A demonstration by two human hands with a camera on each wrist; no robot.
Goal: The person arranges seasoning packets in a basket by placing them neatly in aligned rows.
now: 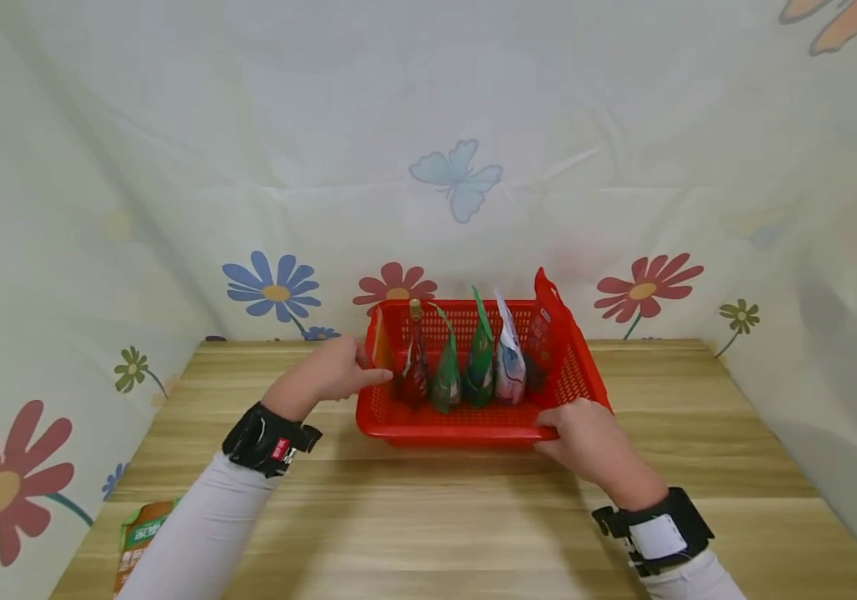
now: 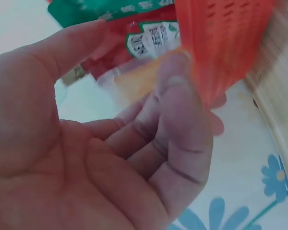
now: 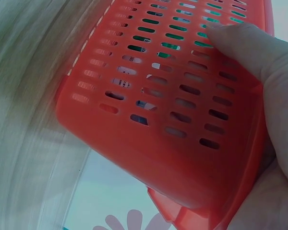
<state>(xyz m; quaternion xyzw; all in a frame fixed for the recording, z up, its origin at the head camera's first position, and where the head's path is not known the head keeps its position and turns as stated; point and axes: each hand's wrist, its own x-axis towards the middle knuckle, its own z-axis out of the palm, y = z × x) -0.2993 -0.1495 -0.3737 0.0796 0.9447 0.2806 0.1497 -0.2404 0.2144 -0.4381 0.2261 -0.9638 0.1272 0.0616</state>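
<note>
A red plastic basket [image 1: 436, 434] sits toward the back of the wooden table. My left hand [image 1: 334, 369] holds its left rim; the fingers curl at the edge and the thumb lies over the inside. With the right hand [image 1: 586, 437] I grip the front right corner, thumb on the perforated wall [image 3: 177, 91]. Standing in the basket are an orange packet [image 1: 383, 342], a red ketchup pouch [image 1: 415, 362] with a gold cap, two green pouches [image 1: 447, 375], a white and blue bag [image 1: 509, 367] and a red bag [image 1: 546, 329]. Their lower parts are partly hidden.
A brown and green packet [image 1: 142, 533] lies at the table's front left, partly covered by my left sleeve [image 1: 196, 529]. Behind the table [image 1: 428, 533] hangs a pale cloth [image 1: 338, 125] printed with flowers and a butterfly. More cloth closes off both sides.
</note>
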